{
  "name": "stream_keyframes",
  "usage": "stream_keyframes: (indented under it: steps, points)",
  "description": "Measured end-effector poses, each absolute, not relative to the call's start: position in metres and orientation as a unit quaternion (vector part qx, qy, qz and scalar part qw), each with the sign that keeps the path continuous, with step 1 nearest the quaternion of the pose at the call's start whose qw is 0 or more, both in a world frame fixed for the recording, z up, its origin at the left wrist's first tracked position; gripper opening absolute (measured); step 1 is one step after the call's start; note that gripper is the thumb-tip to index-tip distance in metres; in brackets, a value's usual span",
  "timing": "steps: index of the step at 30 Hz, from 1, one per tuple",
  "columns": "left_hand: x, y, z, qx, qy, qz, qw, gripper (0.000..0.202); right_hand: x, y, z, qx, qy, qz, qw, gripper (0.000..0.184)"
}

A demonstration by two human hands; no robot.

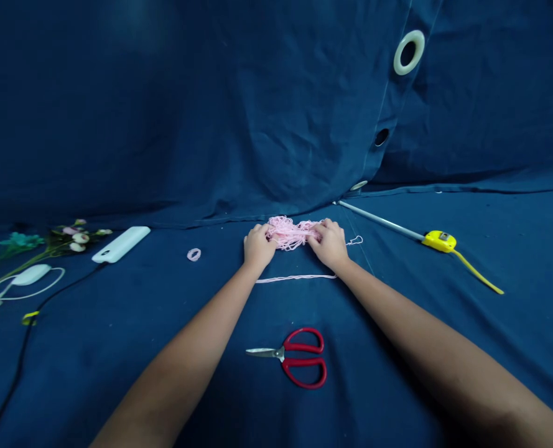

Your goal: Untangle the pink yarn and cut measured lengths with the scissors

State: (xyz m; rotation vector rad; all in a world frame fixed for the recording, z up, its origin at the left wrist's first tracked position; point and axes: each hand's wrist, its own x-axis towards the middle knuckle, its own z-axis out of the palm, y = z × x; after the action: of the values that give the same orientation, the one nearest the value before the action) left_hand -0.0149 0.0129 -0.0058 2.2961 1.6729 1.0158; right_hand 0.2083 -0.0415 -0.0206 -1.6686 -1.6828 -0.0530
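A loose bundle of pink yarn (289, 234) lies on the blue cloth near the foot of the hanging fabric. My left hand (259, 247) grips its left end, the thumb closed against the strands. At the right end, my right hand (329, 244) has thumb and fingers closed on the same bundle. A yarn tail (355, 240) pokes out past my right hand. Nearer to me, a few straight yarn strands (295, 278) stretch between my wrists. Scissors with red handles (305, 358) rest closer still, blades pointing left. Some fingertips are hidden in the yarn.
A small yarn ring (193, 254) lies to the left. Beyond it are a white power bank (121, 244) with a black cable, artificial flowers (76, 238) and a white corded device (32, 274). To the right lie a yellow tape measure (439, 241) and a thin rod (381, 220).
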Motion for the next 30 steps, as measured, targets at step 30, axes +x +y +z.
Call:
stream_keyframes:
  steps: [30]
  points:
    - [-0.008,0.003,0.002,0.876,0.384,0.275,0.099,0.021,0.206,-0.041,-0.022,-0.502,-0.779,0.054,0.372,0.080]
